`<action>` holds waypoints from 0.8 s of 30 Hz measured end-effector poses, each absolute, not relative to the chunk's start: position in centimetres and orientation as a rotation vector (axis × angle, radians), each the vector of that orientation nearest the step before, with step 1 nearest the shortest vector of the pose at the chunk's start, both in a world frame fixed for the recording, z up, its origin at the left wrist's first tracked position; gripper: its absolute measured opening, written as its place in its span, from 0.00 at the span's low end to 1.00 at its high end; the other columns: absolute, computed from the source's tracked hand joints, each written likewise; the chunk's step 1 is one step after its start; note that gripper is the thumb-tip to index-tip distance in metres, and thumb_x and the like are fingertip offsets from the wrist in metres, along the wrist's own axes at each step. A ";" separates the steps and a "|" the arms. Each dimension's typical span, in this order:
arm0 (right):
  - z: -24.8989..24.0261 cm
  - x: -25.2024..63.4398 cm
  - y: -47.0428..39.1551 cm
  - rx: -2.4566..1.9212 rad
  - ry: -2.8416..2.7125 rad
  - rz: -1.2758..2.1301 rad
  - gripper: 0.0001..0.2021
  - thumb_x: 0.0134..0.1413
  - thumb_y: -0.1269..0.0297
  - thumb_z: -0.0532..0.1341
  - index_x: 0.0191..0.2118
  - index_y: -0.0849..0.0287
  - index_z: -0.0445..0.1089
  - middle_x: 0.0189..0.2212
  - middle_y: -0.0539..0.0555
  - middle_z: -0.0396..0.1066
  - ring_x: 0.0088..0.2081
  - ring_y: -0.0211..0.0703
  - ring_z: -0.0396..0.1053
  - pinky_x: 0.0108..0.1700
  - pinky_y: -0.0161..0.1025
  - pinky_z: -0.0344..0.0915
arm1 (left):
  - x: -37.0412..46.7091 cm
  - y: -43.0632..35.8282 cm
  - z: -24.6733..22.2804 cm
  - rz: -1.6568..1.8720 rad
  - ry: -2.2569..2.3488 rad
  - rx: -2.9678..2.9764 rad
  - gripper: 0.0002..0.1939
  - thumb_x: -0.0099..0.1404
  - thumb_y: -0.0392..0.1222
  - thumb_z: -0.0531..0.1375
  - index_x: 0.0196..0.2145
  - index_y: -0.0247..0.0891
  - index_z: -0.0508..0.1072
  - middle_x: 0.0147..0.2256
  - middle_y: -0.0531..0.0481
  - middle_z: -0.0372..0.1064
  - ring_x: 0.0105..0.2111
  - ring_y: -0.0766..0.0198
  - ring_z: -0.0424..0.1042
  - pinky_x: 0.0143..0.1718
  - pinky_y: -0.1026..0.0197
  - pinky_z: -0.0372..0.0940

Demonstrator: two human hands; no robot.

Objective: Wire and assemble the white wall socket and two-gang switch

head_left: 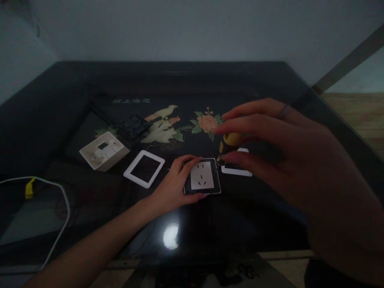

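Observation:
A wall socket [202, 176] with a white face and dark border lies on the glossy black table. My left hand [177, 180] grips it from its left side, fingers over the top edge and thumb along the bottom edge. My right hand [270, 140], large and close to the camera, pinches the yellow and black handle of a screwdriver [232, 140]. The screwdriver slants down to the left, and its thin shaft reaches the socket's right border. Whether the tip sits in a screw I cannot make out. A white frame [237, 173] lies partly hidden behind my right hand.
Left of my left hand lies another white square frame [144, 169]. Farther left are a white back box [104, 151] and a black socket part [133, 126]. A white cable [66, 200] with a yellow tag [29, 189] curves along the left side. The black table [180, 80] meets a wall behind.

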State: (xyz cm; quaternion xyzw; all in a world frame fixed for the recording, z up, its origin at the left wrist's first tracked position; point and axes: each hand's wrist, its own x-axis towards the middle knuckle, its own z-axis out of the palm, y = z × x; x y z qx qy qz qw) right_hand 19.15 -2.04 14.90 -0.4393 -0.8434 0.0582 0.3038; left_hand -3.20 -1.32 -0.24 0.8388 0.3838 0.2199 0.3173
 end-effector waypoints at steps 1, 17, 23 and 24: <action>14.9 19.0 -2.0 -1.174 -2.216 0.122 0.10 0.59 0.67 0.63 0.47 0.55 0.74 0.43 0.54 0.74 0.44 0.45 0.74 0.45 0.40 0.74 | -3.2 -1.3 -0.3 0.581 1.009 2.212 0.45 0.57 0.52 0.68 0.66 0.49 0.49 0.61 0.39 0.50 0.61 0.40 0.56 0.62 0.33 0.58; 15.0 18.8 -2.0 -1.233 -2.202 0.046 0.08 0.58 0.67 0.65 0.43 0.51 0.74 0.40 0.50 0.76 0.40 0.45 0.76 0.41 0.40 0.75 | -3.2 -1.3 -0.1 0.589 1.002 2.183 0.45 0.57 0.51 0.68 0.66 0.49 0.51 0.62 0.39 0.51 0.61 0.39 0.56 0.61 0.34 0.58; 15.2 19.3 -2.1 -1.213 -2.240 0.142 0.17 0.59 0.72 0.61 0.52 0.50 0.71 0.45 0.46 0.78 0.41 0.42 0.77 0.50 0.41 0.73 | -3.1 -1.3 0.1 0.578 1.002 2.178 0.44 0.57 0.52 0.68 0.66 0.47 0.52 0.61 0.38 0.52 0.61 0.40 0.56 0.62 0.34 0.58; 15.2 19.4 -2.1 -1.205 -2.250 0.178 0.16 0.59 0.72 0.61 0.52 0.50 0.71 0.46 0.46 0.78 0.41 0.42 0.77 0.50 0.41 0.73 | -3.1 -1.3 0.0 0.579 1.003 2.180 0.44 0.57 0.52 0.68 0.66 0.46 0.52 0.61 0.38 0.52 0.61 0.40 0.56 0.62 0.34 0.58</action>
